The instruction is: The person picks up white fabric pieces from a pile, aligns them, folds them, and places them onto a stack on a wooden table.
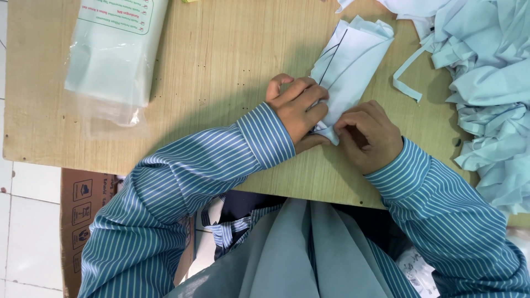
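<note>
1. Pressing down on a folded piece of pale blue fabric (pixel 353 60), the person's left hand (pixel 298 110) lies curled over the cloth's near left edge, fingers bent and closed on it, thumb tucked beneath the fold.
2. The right hand (pixel 370 135) sits just beside the left, its fingers curled inward and pinching the lower corner of the same folded piece; the two hands almost touch at that corner.
3. The folded fabric rests on a light wooden table (pixel 221 72), running from the hands up and away towards the far right, with a thin dark line (pixel 334 55) marked along its upper face.
4. Both forearms wear blue-and-white striped sleeves (pixel 182 187), cuffs drawn close to the wrists.
5. A heap of loose pale blue fabric pieces (pixel 486 88) fills the table's right side, well apart from the hands, and a narrow strip (pixel 411 72) trails from it towards the folded piece.
6. A clear plastic bag holding folded pale cloth (pixel 116 55) lies at the far left of the table.
7. A brown cardboard box (pixel 83 209) stands on the white tiled floor (pixel 27 221) beneath the table's left edge.
</note>
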